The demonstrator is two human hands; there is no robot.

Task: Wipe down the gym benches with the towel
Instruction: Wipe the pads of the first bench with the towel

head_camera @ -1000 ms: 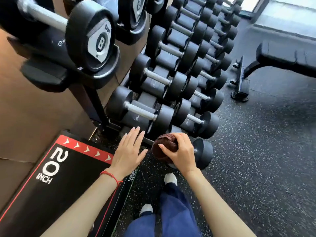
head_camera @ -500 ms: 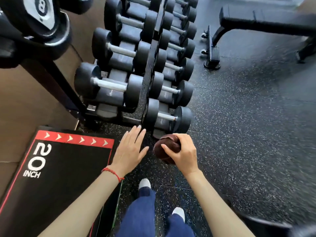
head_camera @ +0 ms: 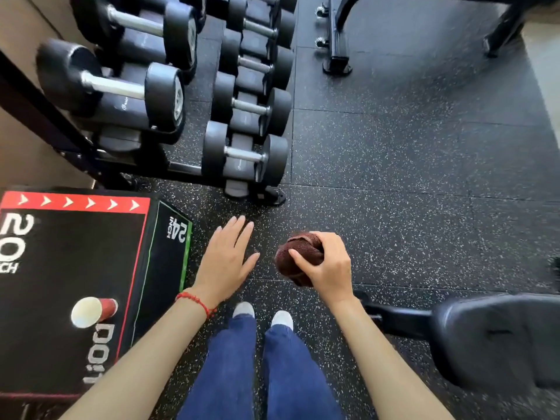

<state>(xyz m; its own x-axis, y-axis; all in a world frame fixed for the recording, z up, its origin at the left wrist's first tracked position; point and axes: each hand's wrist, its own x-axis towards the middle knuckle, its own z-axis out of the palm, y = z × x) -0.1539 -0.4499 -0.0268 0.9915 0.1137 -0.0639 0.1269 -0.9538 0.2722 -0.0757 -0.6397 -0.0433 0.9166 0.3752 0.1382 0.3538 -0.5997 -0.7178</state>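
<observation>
While the brown towel (head_camera: 298, 258) is bunched into a rounded wad, no clear long axis can be made out in it; its bulk protrudes from the fist toward the left and slightly upward in the view. It is gripped by the right hand (head_camera: 328, 265), whose thumb and fingers are curled around it, and it is held in the air above the speckled rubber floor (head_camera: 424, 183), just ahead of the two white shoe tips (head_camera: 263, 314). The left hand (head_camera: 225, 262) is held flat beside it, fingers straight and spread a little, nothing being grasped; a red cord bracelet (head_camera: 197, 301) is worn on that wrist. The two hands are near each other but apart.

A black padded bench (head_camera: 497, 338) is seen at the lower right, its long axis running roughly left to right across the view, with its frame reaching toward the person's legs. The frame and wheels of a second bench (head_camera: 336, 53) are seen at the top, well apart from the towel. To the left, a black plyo box (head_camera: 60, 253) marked "20 INCH" and "24 INCH" is placed on the floor, and a red paper cup (head_camera: 92, 311) lies tipped on its top. Behind the box, a dumbbell rack (head_camera: 169, 95) is filled with black dumbbells.
</observation>
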